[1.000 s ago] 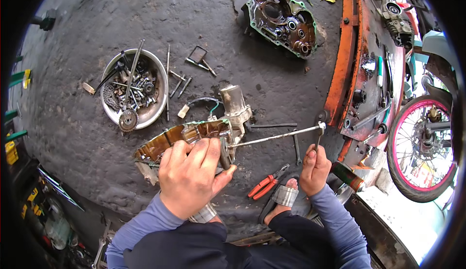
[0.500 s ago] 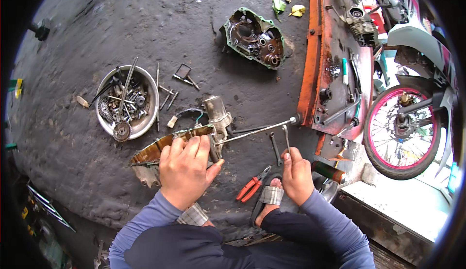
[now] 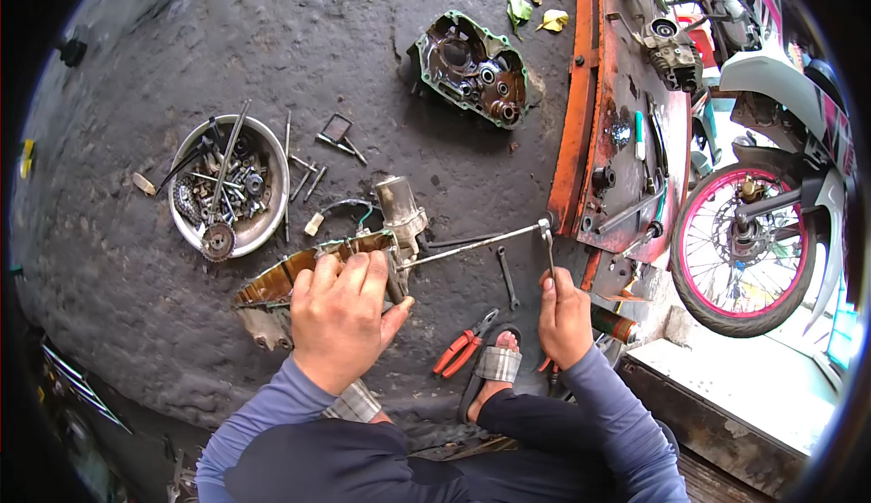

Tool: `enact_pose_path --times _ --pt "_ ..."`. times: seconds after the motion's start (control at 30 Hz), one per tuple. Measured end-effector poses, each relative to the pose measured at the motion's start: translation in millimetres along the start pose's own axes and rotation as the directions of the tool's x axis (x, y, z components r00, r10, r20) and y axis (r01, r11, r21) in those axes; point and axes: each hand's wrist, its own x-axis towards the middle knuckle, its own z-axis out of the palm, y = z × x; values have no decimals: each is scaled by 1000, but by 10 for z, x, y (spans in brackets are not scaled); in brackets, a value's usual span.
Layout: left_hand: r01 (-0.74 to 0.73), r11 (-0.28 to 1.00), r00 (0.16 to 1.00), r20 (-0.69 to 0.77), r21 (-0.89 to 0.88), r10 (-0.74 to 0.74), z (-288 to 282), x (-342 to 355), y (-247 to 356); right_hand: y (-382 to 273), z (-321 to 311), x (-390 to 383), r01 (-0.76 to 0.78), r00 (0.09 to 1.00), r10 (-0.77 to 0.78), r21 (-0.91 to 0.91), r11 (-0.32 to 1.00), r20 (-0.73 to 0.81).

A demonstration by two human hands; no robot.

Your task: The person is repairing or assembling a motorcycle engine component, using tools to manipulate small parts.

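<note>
My left hand [image 3: 347, 326] is closed over the near edge of an engine casing [image 3: 272, 285], oily brown inside, which lies tilted on the ground. A silvery cylindrical motor [image 3: 399, 208] with a cable is attached at the casing's far right end. From beside that motor a long thin metal rod [image 3: 481, 246] sticks out to the right. My right hand [image 3: 564, 317] grips a wrench [image 3: 549, 251] by its lower end. The wrench's upper end meets the rod's right tip; how it fits there is too small to tell.
Left stands a metal bowl [image 3: 275, 204] of bolts, gears and a chain. Another engine casing half [image 3: 476, 72] lies farther off. Pliers [image 3: 464, 344] and a spanner [image 3: 508, 278] lie by my foot. An orange-edged metal sheet [image 3: 567, 145] with tools borders the right, before a motorcycle wheel [image 3: 746, 244].
My right hand has shifted slightly right, and the wrench's upper end has come onto the rod's tip from just beside it. My left hand keeps its hold on the casing.
</note>
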Motion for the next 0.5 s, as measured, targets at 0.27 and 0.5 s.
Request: enact_pose_path --times 0.27,0.5 --pt "-1 1000 1000 -10 5 2 3 30 22 125 108 114 90 991 -87 30 995 -98" --pt "7 1000 1000 -2 4 -7 13 -3 1 -171 66 73 -57 998 58 49 997 -24"
